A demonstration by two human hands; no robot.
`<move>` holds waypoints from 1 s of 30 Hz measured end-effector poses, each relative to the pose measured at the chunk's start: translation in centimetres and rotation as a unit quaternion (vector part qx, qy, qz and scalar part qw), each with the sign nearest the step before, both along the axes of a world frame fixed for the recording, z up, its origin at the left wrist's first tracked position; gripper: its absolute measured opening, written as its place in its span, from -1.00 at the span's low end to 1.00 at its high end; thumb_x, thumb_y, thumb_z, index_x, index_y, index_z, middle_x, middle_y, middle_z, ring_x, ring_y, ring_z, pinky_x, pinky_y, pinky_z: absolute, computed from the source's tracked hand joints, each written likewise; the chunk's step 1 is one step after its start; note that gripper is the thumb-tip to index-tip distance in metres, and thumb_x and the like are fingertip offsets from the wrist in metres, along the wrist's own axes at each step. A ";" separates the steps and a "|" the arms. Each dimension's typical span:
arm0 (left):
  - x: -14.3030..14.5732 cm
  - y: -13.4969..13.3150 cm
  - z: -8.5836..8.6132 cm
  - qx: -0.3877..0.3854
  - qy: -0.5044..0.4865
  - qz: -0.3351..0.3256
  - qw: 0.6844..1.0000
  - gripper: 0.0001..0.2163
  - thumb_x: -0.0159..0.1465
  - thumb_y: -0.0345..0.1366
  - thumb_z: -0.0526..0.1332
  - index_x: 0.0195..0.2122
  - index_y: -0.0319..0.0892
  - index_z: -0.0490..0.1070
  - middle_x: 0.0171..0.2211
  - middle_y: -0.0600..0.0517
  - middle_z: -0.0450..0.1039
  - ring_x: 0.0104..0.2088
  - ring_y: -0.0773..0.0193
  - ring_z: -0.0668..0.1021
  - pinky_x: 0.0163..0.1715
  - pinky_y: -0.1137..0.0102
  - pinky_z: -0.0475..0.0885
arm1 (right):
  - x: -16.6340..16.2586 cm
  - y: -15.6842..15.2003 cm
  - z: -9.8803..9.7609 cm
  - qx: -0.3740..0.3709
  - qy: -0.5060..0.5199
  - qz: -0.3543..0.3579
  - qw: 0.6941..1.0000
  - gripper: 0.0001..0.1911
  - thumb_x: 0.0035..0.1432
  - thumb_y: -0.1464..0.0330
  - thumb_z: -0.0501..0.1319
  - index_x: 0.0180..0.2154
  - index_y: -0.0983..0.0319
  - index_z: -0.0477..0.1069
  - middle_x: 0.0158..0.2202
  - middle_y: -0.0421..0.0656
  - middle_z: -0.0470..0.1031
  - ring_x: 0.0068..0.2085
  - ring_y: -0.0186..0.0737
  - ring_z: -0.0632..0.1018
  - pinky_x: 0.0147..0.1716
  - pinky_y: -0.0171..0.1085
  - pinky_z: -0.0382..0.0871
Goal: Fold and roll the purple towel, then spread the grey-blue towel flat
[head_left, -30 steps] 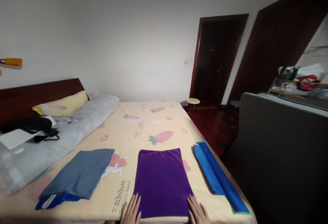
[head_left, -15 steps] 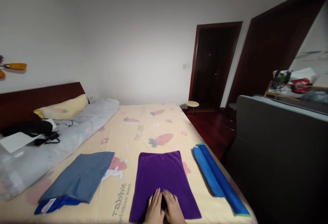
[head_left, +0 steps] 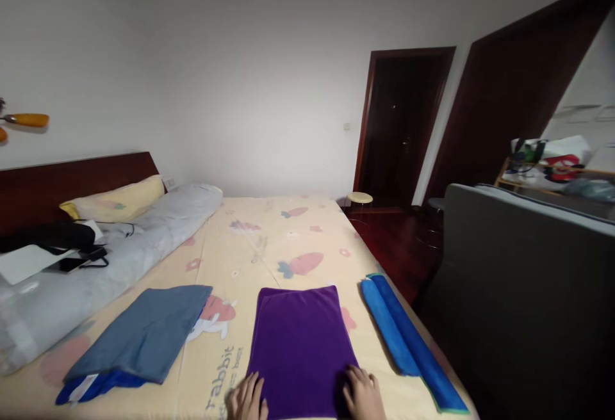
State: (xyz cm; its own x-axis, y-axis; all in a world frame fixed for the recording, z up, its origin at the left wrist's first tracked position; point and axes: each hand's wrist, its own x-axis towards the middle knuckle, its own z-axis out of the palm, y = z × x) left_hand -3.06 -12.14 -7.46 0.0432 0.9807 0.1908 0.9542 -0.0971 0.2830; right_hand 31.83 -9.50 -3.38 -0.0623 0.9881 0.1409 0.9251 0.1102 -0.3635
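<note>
a home bedroom: a wide bed (head_left: 269,241) with a carrot-print sheet fills the middle, a dark wooden headboard (head_left: 72,180) and yellow pillow (head_left: 115,197) at 10 o'clock, a rolled grey duvet (head_left: 110,260) beside them, a dark doorway (head_left: 401,125) at 1 o'clock.

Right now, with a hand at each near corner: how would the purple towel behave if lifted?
Purple towel lies flat and folded, so it is probably floppy and would sag between left hand and right hand. Likely light; its layers may slip apart.
</note>
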 end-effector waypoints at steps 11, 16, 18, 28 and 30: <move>6.4 6.2 4.9 -0.093 -0.027 -0.170 0.981 -0.41 0.22 -0.36 -0.05 0.29 0.15 -0.01 0.33 0.15 0.03 0.32 0.21 0.17 0.28 0.12 0.20 | -8.2 3.8 2.4 -0.100 0.011 0.097 0.990 -0.34 0.01 0.45 0.01 0.19 0.03 0.23 0.31 -0.18 0.16 0.30 -0.08 0.21 0.25 0.06 0.08; -1.8 5.4 2.3 -0.022 0.020 -0.148 0.989 -0.46 0.28 -0.34 -0.03 0.26 0.28 -0.01 0.28 0.21 0.17 0.23 0.26 0.34 0.18 0.24 0.34 | 0.8 3.9 -1.9 -0.017 -0.020 -0.002 1.000 -0.45 0.13 0.33 -0.04 0.17 0.04 0.27 0.25 -0.13 0.25 0.24 0.02 0.31 0.13 0.17 0.27; -3.5 5.4 2.0 -0.037 0.023 -0.128 0.991 -0.43 0.22 -0.38 0.02 0.23 0.30 0.08 0.25 0.21 0.23 0.20 0.21 0.39 0.17 0.20 0.34 | 2.5 4.0 -2.5 -0.010 -0.031 -0.009 0.999 -0.45 0.10 0.34 -0.01 0.15 0.05 0.30 0.24 -0.13 0.26 0.24 0.07 0.30 0.13 0.20 0.26; 7.8 12.0 3.4 -0.055 0.008 -0.147 0.988 -0.23 0.03 -0.55 -0.01 0.31 -0.02 -0.07 0.36 0.14 -0.10 0.34 0.23 0.11 0.31 0.18 0.13 | -10.6 9.1 1.0 -0.123 0.066 0.140 0.980 -0.25 0.00 0.52 -0.05 0.24 -0.06 0.11 0.35 -0.30 0.02 0.34 -0.15 0.11 0.28 0.05 0.05; 8.8 12.8 2.7 -0.056 0.009 -0.151 0.987 -0.33 0.15 -0.49 -0.04 0.31 0.01 -0.09 0.35 0.13 -0.06 0.33 0.24 0.15 0.30 0.18 0.17 | -11.3 9.9 0.9 -0.127 0.084 0.178 0.972 -0.33 0.11 0.43 -0.04 0.25 -0.10 0.07 0.35 -0.30 0.04 0.33 -0.16 0.12 0.28 0.04 0.04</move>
